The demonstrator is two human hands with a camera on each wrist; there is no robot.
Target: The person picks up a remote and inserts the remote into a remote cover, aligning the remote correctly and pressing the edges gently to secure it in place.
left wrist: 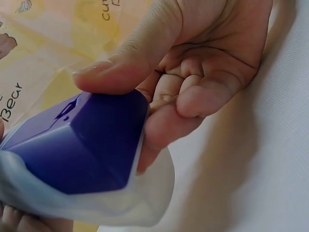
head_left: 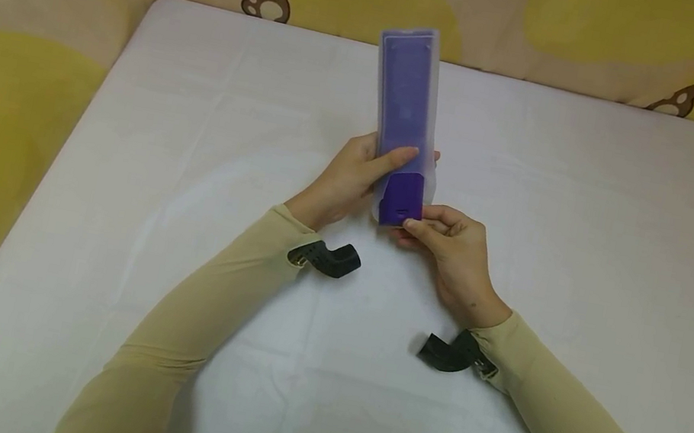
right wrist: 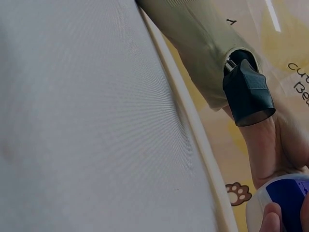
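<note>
Head view: I hold the purple remote (head_left: 403, 197) over the middle of the white table (head_left: 591, 252). My left hand (head_left: 354, 175) is wrapped round its clear sleeve (head_left: 406, 95), my right hand (head_left: 452, 254) pinches the bare near end. I judge most of the remote is inside the sleeve, with only the near end left out.

The head cam looked down from above and a bit behind, taking in the whole white counter (head_left: 598, 214) plus both forearms. The left wrist cam sat super close under the left hand (left wrist: 203, 63), facing out along the palm, so the purple remote (left wrist: 82, 145) filled the frame. The right wrist cam skimmed low over the counter (right wrist: 87, 121), aimed across at the left hand (right wrist: 275, 145). All three caught that remote's near end.
</note>
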